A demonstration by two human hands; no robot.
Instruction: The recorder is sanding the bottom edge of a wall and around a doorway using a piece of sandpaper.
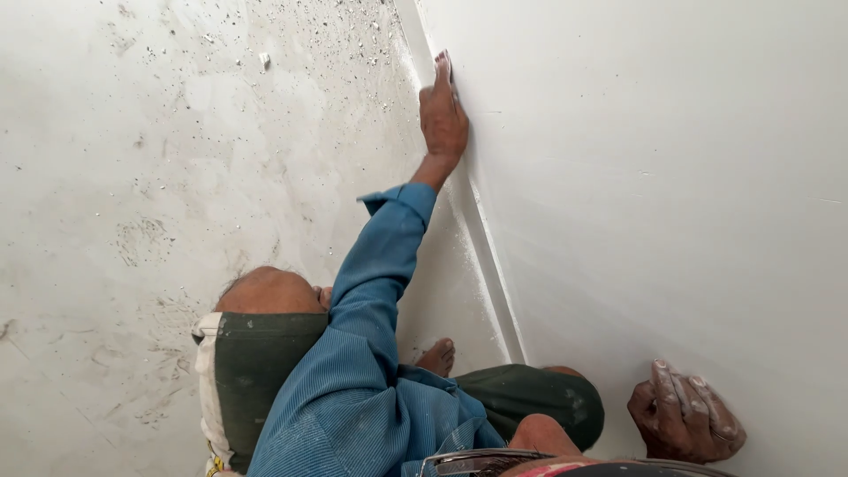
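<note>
Head view: the left hand [443, 113] reaches up toward twelve o'clock, its blue sleeve [380, 265] stretched, palm pressed flat on the white wall [671, 221] beside the skirting strip [481, 230]; its grip is open, holding nothing. At five o'clock the right hand [685, 411] rests dusty fingers flat on the same wall, grip open, empty. The speckled floor [132, 177] lies toward nine o'clock.

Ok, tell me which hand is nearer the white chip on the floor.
Left. The left hand lies flat on the wall, up near the white chip; the right hand presses the wall far back, by the body.
</note>
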